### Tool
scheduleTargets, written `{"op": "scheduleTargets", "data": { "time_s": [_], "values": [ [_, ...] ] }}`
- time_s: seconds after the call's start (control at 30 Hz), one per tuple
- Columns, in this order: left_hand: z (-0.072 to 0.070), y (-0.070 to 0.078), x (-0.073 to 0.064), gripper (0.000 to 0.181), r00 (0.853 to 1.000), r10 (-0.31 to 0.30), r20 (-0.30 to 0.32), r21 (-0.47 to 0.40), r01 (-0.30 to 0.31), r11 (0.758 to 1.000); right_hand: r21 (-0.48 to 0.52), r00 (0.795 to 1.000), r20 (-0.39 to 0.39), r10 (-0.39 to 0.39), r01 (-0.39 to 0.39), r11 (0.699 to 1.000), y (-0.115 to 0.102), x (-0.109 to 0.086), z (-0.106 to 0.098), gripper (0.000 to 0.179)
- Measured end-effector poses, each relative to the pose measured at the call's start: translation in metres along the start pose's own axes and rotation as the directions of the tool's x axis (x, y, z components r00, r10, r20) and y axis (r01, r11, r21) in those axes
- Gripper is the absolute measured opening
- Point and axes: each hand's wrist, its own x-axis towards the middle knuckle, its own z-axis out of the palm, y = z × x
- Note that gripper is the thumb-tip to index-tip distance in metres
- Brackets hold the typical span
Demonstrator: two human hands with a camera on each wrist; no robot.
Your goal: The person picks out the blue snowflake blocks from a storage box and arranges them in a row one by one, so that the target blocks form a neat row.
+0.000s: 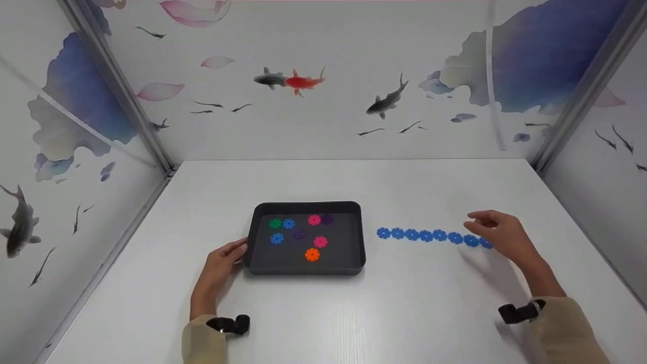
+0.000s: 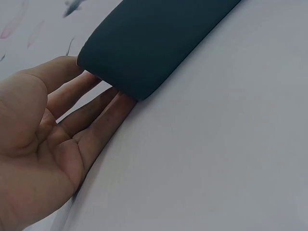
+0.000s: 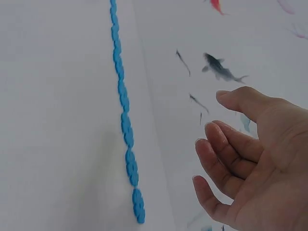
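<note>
At the left side of a dark grey tray [image 1: 303, 269], my left hand [image 1: 217, 268] grips the wall. In the left wrist view the thumb of that hand [image 2: 43, 139] lies against the tray's side [image 2: 139, 43] and the other fingers reach beneath it. My right hand [image 1: 508, 240] hovers over the right end of a row of blue flower-shaped discs [image 1: 426, 235]. Nothing is between its loosely bent fingers, and the hand hides part of the last disc. In the right wrist view the blue row [image 3: 126, 130] stretches beside the hand [image 3: 269, 154].
Loose discs lie in the tray: a green one [image 1: 275, 223], an orange one [image 1: 312, 254], two blue, two pink and two purple. The white table [image 1: 323, 313] is bounded by printed panels at the back [image 1: 323, 131] and both sides.
</note>
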Motion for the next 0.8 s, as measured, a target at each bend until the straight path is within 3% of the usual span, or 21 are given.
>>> {"op": "scheduleTargets", "data": {
  "time_s": [0.37, 0.8],
  "values": [
    [0.002, -0.002, 0.002, 0.045, 1.000, -0.005, 0.000, -0.079, 0.005, 0.997, 0.069, 0.991, 0.026, -0.133, 0.131, 0.989, -0.053, -0.001, 0.027, 0.056],
    [0.001, -0.004, 0.002, 0.044, 1.000, -0.020, 0.005, -0.125, 0.020, 0.992, 0.173, 0.965, 0.100, -0.241, 0.222, 0.960, -0.092, -0.002, 0.072, 0.046]
  ]
}}
